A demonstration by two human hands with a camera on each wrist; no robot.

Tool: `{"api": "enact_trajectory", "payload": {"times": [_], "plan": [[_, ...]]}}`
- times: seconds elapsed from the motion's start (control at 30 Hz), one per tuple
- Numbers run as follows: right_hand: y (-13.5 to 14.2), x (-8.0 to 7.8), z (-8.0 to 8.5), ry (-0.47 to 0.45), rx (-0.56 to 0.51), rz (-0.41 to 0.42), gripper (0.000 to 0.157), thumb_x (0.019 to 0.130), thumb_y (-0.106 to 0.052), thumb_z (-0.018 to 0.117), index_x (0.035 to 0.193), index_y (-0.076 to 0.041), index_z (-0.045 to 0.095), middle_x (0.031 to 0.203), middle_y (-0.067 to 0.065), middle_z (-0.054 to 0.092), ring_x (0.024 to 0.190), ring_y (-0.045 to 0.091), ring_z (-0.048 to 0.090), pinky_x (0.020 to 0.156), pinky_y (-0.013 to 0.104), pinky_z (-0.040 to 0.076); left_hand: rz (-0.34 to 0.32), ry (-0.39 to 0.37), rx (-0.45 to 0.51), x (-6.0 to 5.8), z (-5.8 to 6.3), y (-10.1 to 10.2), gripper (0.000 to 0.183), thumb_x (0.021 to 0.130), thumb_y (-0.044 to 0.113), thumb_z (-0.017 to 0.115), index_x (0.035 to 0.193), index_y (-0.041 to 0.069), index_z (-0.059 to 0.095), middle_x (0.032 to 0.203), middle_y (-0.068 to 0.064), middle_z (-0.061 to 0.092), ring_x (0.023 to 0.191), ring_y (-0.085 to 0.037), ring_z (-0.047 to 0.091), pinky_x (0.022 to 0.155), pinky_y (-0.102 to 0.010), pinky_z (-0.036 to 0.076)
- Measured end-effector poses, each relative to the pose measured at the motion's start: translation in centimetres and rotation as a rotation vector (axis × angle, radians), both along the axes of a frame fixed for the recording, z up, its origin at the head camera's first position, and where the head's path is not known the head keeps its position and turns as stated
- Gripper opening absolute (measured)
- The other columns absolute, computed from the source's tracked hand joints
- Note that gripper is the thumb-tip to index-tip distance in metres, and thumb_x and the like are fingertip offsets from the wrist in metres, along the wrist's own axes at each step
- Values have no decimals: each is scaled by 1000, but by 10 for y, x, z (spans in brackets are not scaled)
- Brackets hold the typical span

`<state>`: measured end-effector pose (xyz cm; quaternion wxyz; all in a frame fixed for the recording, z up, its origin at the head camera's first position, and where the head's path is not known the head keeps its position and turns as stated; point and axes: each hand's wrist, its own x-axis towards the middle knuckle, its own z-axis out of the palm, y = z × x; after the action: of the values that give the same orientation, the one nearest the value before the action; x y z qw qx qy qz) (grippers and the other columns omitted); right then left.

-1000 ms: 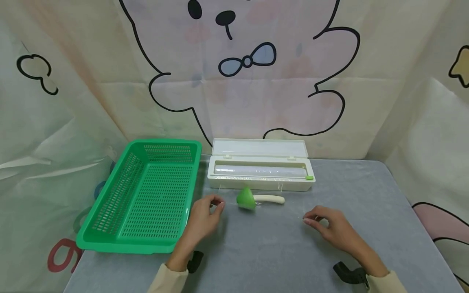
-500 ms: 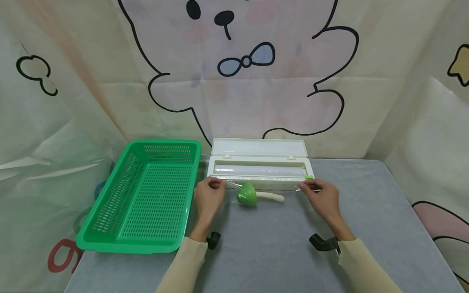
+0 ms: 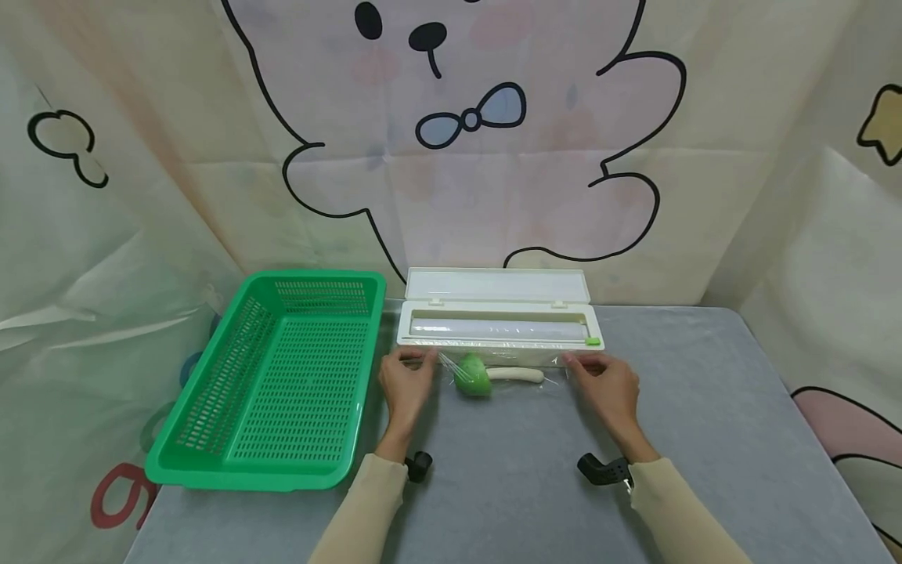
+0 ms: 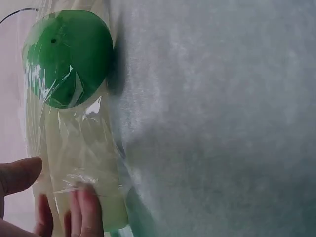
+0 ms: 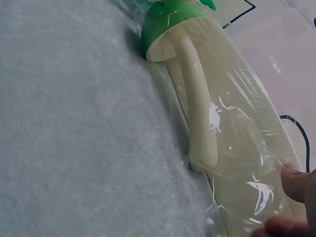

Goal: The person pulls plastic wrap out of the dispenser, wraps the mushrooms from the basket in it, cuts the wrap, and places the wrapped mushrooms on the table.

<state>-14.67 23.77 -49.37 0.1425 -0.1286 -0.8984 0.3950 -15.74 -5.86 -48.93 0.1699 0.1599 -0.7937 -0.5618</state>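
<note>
Gray table (image 3: 514, 478): left hand (image 3: 406, 388) and right hand (image 3: 607, 388) pinch clear wrap (image 5: 261, 190) over a green mushroom (image 3: 482, 377) before the white box (image 3: 500, 307).

Slvs (image 3: 362, 513) are lt. beige w/ blk wrist cams (image 3: 602, 470).

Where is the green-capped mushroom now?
In the head view, the mushroom lies near centre, under clear film, between the left hand and right hand, before the white box.

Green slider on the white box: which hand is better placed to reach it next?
The right hand, I'd judge: it is close by the green slider, at the right end of the white box. The left hand is at the opposite end, beside the green basket.
</note>
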Motion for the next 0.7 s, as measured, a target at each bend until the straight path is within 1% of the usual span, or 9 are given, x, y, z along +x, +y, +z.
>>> {"api": "enact_trajectory", "payload": {"times": [0.1,0.13,0.2,0.33,0.4,0.47,0.5,0.6,0.7], "plan": [[1,0,-1,-38,-56,53,39,92,-40,76,100,-2,79,86,11,76,73,12,67,65,25,45,7,-35,39,0,-1,0,27,88,19,82,100,0,66,92,-16,70,79,-29,72,71,-46,57],[1,0,-2,-50,-87,68,38,93,-39,76,100,-1,79,85,11,76,72,10,66,63,23,45,10,-46,44,0,-1,0,29,89,19,81,104,0,65,89,-15,72,81,-29,71,72,-46,56],[1,-1,-3,-62,-140,87,36,93,-37,76,99,-1,78,81,8,75,67,6,63,59,21,45,5,-62,65,1,-1,0,30,90,20,80,108,0,66,86,-12,73,81,-28,70,72,-45,55],[1,0,-4,-80,-233,92,33,94,-32,76,97,0,74,75,5,72,62,4,58,55,20,44,-19,-54,111,1,-1,-1,18,92,15,77,99,0,73,80,-8,71,72,-21,64,62,-35,51],[1,0,-3,-91,-252,91,32,94,-30,76,98,2,73,75,4,72,62,4,58,55,20,44,-32,-35,156,0,-1,-1,11,91,10,76,93,-1,75,77,-8,69,65,-16,61,56,-29,48],[1,1,-1,-103,-267,89,32,94,-28,75,101,4,73,73,3,71,61,4,57,55,20,45,-43,-19,215,-2,-1,-2,9,91,7,75,90,-3,75,75,-9,68,61,-14,60,52,-25,47],[1,1,0,-106,-266,86,32,94,-27,75,102,4,74,72,2,69,60,4,57,54,20,44,-49,-17,241,-2,-1,-2,9,91,6,75,90,-3,75,74,-10,67,58,-14,60,50,-24,47],[2,0,2,-111,-315,101,33,95,-23,75,105,8,73,71,0,67,59,4,57,54,20,48,-69,-21,319,-3,-1,-4,9,91,3,74,90,-6,74,73,-15,68,53,-15,63,46,-22,49],[3,-2,2,-135,-432,139,36,97,-20,72,111,14,69,75,4,69,61,5,63,57,22,54,-103,-41,398,-4,-3,-6,10,92,1,72,94,-9,73,76,-19,69,53,-15,65,48,-24,54]]}}
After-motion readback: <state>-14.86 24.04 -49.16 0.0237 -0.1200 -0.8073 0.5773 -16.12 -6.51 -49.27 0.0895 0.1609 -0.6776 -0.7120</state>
